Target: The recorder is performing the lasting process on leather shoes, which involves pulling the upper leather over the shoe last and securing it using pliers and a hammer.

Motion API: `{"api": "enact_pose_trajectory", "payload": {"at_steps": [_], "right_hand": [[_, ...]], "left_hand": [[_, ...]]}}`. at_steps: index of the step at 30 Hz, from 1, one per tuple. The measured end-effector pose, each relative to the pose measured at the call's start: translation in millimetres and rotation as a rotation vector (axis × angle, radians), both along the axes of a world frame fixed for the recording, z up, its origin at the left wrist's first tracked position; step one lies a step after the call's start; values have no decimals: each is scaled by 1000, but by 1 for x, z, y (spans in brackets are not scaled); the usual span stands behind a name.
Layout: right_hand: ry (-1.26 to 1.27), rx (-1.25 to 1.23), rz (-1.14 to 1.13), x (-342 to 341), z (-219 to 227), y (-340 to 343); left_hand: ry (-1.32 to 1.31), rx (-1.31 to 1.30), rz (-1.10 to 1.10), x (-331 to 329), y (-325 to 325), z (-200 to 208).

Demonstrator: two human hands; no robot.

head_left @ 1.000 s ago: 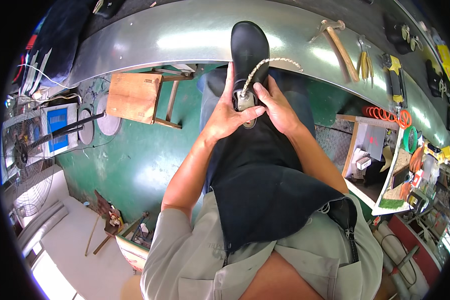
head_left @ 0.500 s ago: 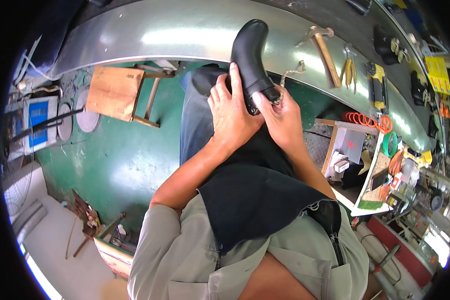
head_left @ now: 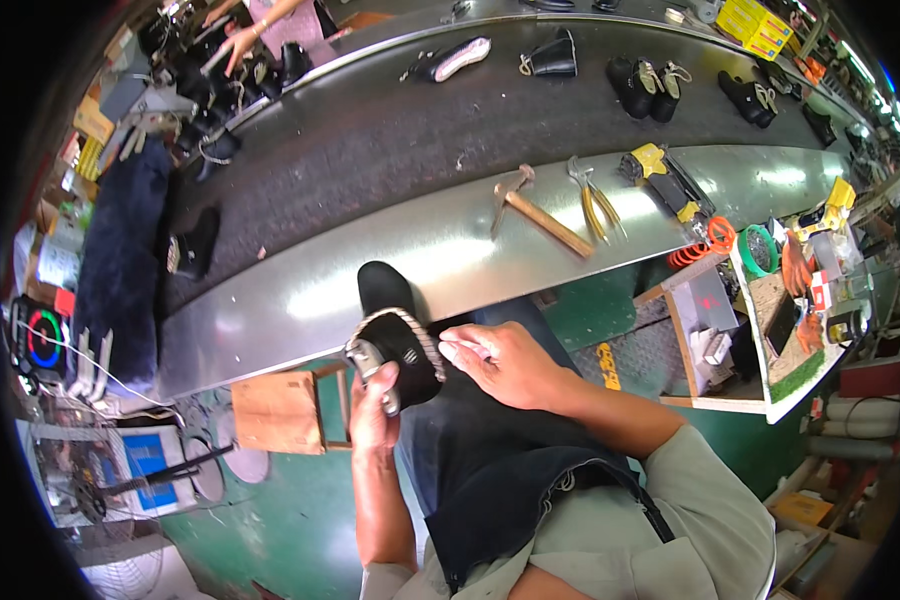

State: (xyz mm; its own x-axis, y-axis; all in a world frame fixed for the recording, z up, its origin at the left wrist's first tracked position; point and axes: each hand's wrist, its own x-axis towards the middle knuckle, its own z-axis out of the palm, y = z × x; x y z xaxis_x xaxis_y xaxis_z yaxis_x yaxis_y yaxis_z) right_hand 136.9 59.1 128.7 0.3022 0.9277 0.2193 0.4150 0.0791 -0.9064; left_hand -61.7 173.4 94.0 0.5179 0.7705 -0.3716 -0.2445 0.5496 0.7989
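Note:
A black shoe [head_left: 385, 288] points its toe away from me over the front edge of the metal bench. A beige braided cord [head_left: 395, 313] runs along its opening and down the right side. My left hand [head_left: 375, 412] is closed round the heel end, the thumb beside a shiny grey piece [head_left: 366, 357] there. Just right of the shoe, my right hand [head_left: 505, 365] has its fingertips pinched together close to the cord. What is between those fingertips is too small to make out. The shoe hangs above my dark apron [head_left: 475, 450].
On the metal bench edge [head_left: 270, 340] lie a hammer [head_left: 548, 223], pliers [head_left: 595, 203] and a yellow-black power tool [head_left: 667, 183]. Several black shoes stand on the dark belt [head_left: 400, 150] beyond. A wooden stool [head_left: 278, 412] is at left, a cluttered shelf [head_left: 715, 330] at right. A co-worker's hand [head_left: 238, 45] shows far left.
The shoe has turned so its corded opening shows. My right hand has come off the heel to its right side; my left hand now grips the heel. The view has shifted to show more bench.

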Motion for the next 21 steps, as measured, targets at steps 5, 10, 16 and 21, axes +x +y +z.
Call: {"api": "enact_pose_trajectory", "payload": {"at_steps": [5,10,16,21], "right_hand": [[-285,-108,-53,65,0,25],[-430,-264,45,140,3,72],[-643,-169,-435,308,-38,167],[-676,-508,-893,485,-86,225]], "left_hand": [[223,219,120,-35,82,19],[468,505,-41,-45,158,23],[1070,1297,325,7,113,49],[992,1380,-78,98,69,23]]}}
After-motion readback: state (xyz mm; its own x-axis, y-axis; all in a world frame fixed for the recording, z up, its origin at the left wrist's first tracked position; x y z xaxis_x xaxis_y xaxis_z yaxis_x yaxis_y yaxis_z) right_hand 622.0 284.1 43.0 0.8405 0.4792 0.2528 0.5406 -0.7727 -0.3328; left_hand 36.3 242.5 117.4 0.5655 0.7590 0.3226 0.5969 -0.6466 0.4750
